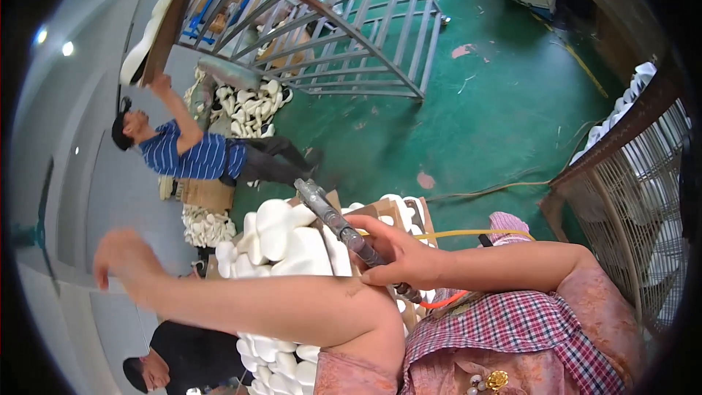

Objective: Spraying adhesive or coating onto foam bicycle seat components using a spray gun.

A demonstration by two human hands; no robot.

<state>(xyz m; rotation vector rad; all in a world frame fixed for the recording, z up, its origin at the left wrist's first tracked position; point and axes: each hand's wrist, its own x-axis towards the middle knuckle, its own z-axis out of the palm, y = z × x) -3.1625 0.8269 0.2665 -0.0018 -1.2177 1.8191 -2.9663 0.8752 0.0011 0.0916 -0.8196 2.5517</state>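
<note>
My right hand is wrapped round a long, grey, worn metal tool, rod-shaped with jointed fittings. An orange hose shows at its lower end; the tool's exact kind is not clear. Across the front, my left forearm reaches out to the left, and my left hand is raised there, smeared by motion. Nothing can be made out in it. Beneath my arms lies a heap of smooth white rounded pieces, partly in cardboard and partly hidden by my left arm.
A person in a blue striped shirt holds up a long board with white pieces. Another person in black is at lower left. A grey metal rack stands beyond; a mesh rack is at right. A yellow hose passes my right arm.
</note>
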